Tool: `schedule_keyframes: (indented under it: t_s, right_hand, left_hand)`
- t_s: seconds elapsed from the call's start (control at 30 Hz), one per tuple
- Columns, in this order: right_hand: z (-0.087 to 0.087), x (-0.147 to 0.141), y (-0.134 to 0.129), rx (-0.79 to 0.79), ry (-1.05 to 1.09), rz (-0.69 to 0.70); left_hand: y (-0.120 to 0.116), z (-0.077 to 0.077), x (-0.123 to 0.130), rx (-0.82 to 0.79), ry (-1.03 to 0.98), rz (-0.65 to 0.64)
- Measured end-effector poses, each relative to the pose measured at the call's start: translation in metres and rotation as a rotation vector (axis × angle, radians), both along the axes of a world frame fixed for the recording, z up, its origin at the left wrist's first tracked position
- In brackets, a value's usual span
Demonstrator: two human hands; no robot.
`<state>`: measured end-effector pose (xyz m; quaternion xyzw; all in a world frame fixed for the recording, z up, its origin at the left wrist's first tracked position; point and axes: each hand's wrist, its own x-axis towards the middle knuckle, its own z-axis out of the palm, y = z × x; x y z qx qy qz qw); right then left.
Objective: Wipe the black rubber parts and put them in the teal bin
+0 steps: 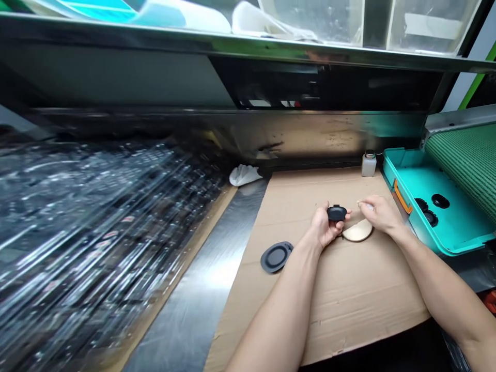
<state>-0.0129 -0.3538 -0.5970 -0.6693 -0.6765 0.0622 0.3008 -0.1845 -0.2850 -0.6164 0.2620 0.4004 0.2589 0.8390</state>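
My left hand (pixel 328 227) has its fingers wrapped round a small black round part (pixel 337 213), which is held above the cardboard sheet (pixel 368 289). Just to its right, my right hand (pixel 377 212) is closed in a pinch; a small pale thing shows at its fingers, too small to name. Between and below the hands a cream-coloured round pad (pixel 357 231) lies on the cardboard, its upper edge partly covered. Left of my left forearm, a dark grey disc-shaped part (pixel 276 257) with a round recess rests on the cardboard.
A teal tray (pixel 461 217) with several black round parts stands at the right, beside a green conveyor belt (pixel 470 155). Behind the hands are a small bottle (pixel 369 164) and a crumpled white cloth (pixel 244 175). Clear plastic-wrapped stacks (pixel 96 243) fill the left. A metal shelf (pixel 217 44) crosses above.
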Motion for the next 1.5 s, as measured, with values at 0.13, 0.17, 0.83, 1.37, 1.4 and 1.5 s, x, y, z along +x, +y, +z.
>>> schedule_keyframes:
  t_s: [0.13,0.17,0.83,1.37,1.4,1.5]
  right_hand:
    - [-0.005,-0.007,0.002,0.184,0.124,-0.049]
    - [-0.007,-0.01,0.002,0.211,0.153,-0.06]
    - [-0.028,-0.038,0.006,0.22,0.072,0.157]
    - [-0.032,-0.031,0.007,0.24,-0.064,0.143]
    - [-0.033,-0.034,0.007,0.249,-0.057,0.173]
    - [-0.037,-0.041,0.009,0.269,-0.023,0.236]
  left_hand:
    - [0.006,-0.002,-0.007,-0.089,-0.141,0.062]
    - [0.005,-0.003,-0.006,-0.09,-0.151,0.071]
    - [-0.019,-0.022,0.027,0.231,-0.177,0.246]
    - [-0.019,-0.024,0.028,0.286,-0.142,0.238]
    - [-0.019,-0.024,0.028,0.286,-0.125,0.275]
    - [-0.019,-0.026,0.027,0.281,-0.067,0.368]
